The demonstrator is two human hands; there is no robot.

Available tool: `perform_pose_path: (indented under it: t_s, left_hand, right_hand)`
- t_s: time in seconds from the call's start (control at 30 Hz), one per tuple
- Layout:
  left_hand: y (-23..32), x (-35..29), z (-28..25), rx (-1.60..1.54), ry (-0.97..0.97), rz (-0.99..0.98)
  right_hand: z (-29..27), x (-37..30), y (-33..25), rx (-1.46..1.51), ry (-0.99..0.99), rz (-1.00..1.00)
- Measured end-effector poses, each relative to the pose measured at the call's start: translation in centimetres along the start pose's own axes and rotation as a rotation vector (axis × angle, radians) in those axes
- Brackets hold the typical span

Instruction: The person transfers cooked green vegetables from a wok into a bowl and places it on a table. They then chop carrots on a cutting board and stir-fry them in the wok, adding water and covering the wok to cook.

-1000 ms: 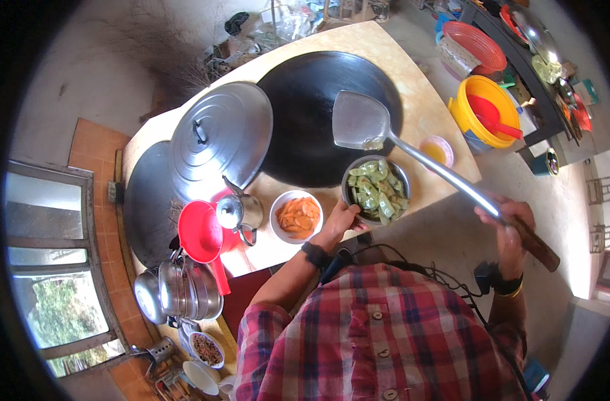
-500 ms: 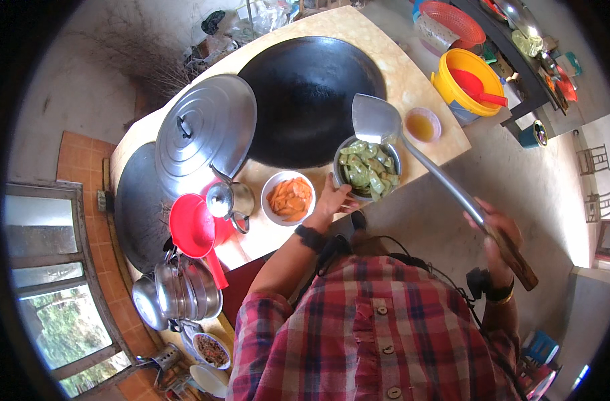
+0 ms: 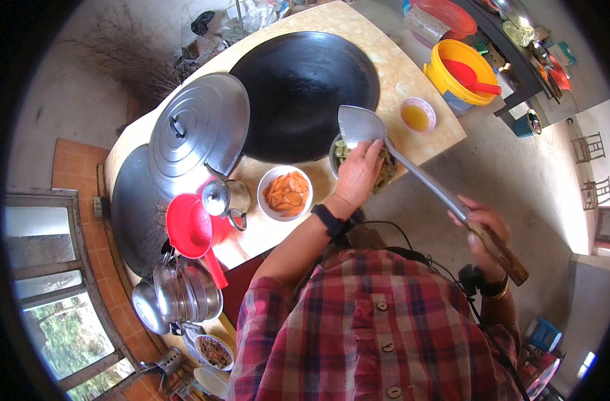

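My right hand (image 3: pixel 484 234) is closed around the wooden handle of a long metal wok spatula (image 3: pixel 429 180). Its broad blade (image 3: pixel 360 123) hangs near the front edge of the large black wok (image 3: pixel 305 87). Stretched forward, my left hand (image 3: pixel 358 175) lies over the metal bowl of cut green vegetable pieces (image 3: pixel 387 175), mostly covering it. Its fingers are extended, with the tips at the blade's lower edge; whether they press on it is unclear. Left of that hand stands a white bowl (image 3: pixel 263 208) of orange slices, apparently carrot.
A small bowl of yellow liquid (image 3: pixel 415 119) is at the counter's right corner. On the left are a metal lid (image 3: pixel 205 127), a metal kettle (image 3: pixel 233 199), a red ladle (image 3: pixel 188 224) and stacked metal pots (image 3: pixel 178 294). A yellow bucket (image 3: pixel 445 83) stands beyond the right edge.
My left hand has moved from the metal bowl's left rim up over the bowl to the spatula blade. The spatula has shifted slightly left in view, still in my right hand.
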State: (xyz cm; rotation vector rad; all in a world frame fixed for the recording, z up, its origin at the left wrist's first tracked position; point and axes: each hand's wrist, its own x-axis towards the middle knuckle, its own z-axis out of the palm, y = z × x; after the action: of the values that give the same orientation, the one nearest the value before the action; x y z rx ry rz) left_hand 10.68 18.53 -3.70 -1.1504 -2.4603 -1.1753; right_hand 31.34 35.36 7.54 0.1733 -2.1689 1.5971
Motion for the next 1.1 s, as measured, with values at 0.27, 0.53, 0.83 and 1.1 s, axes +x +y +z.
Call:
perform_pose_path:
  t_s: [0.27, 0.53, 0.83, 1.1]
  left_hand:
    - [-3.6, -2.2, 0.2, 0.28, -0.202, -0.07]
    - [-2.5, -4.6, -1.3, 0.17, -0.25, -0.052]
    - [-3.1, -7.9, 2.0, 0.222, -0.437, 0.199]
    - [-3.0, -8.4, -0.3, 0.119, -0.181, -0.109]
  right_hand:
    - [0.1, 0.7, -0.1, -0.102, 0.032, -0.036]
    - [-2.2, 2.1, -0.9, -0.147, -0.008, -0.029]
    - [-5.0, 1.5, -3.6, -0.317, -0.26, -0.027]
    - [-3.3, 1.5, -2.2, -0.211, -0.256, 0.043]
